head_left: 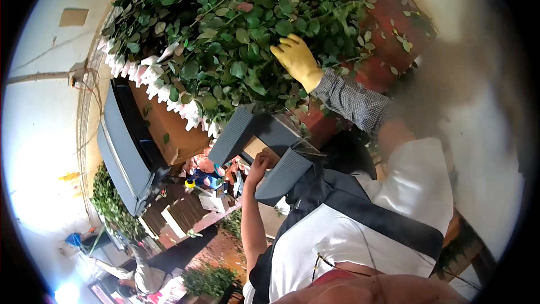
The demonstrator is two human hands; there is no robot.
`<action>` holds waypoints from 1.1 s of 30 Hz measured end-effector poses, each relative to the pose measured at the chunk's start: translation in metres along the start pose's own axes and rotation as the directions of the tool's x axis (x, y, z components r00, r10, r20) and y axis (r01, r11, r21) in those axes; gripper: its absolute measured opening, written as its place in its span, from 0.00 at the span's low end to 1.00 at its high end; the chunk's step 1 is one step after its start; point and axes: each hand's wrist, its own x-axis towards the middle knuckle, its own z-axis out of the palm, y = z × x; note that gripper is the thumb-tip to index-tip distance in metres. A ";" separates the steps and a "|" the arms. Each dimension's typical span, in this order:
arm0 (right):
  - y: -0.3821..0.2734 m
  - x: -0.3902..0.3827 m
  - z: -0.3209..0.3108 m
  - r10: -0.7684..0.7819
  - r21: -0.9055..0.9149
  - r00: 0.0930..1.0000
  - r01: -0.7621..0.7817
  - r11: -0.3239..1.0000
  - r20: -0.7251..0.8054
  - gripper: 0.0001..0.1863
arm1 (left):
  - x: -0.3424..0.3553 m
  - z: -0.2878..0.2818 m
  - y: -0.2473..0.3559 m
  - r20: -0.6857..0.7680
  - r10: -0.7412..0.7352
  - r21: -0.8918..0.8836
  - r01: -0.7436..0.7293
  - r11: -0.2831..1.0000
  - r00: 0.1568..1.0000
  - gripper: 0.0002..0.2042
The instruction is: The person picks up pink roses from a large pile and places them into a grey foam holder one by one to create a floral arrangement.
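My right hand, in a yellow rubber glove and checked sleeve guard, rests on the leaves with its fingers apart. Beneath it lies a large heap of leafy green stems. Pale pink and white wrapped flower heads line the left edge of the heap. My bare left hand is closed within a grey ribbed, padded frame, beside its tan inner surface. What its fingers hold, if anything, is hidden.
Loose leaves lie on the red surface at the right. Left of the heap stand a grey and black panel and a brown board. Boxes and a yellow-capped bottle stand beyond. Another person is at the lower left.
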 end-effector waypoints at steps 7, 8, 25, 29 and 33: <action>0.012 0.050 0.014 -0.143 -0.090 0.989 0.139 0.986 -0.044 0.17 | 0.003 -0.001 -0.008 0.002 -0.028 -0.108 0.028 0.994 1.000 0.14; 0.007 0.054 0.009 -0.155 -0.123 0.985 0.145 0.982 -0.081 0.15 | 0.003 -0.001 -0.009 0.004 -0.024 -0.099 0.024 0.995 1.000 0.13; 0.043 0.092 -0.117 0.047 -0.007 0.957 -0.051 0.999 -0.285 0.28 | 0.013 -0.003 -0.017 0.071 0.085 0.064 -0.090 0.994 0.994 0.20; 0.009 0.091 -0.190 -0.143 0.079 0.839 0.216 0.973 -0.525 0.24 | 0.013 -0.004 -0.021 0.093 0.151 0.045 -0.156 0.987 0.984 0.21; 0.017 0.026 -0.188 -0.089 0.290 0.996 0.079 0.954 0.020 0.31 | 0.020 -0.016 -0.028 0.127 0.127 -0.016 -0.126 0.992 0.984 0.21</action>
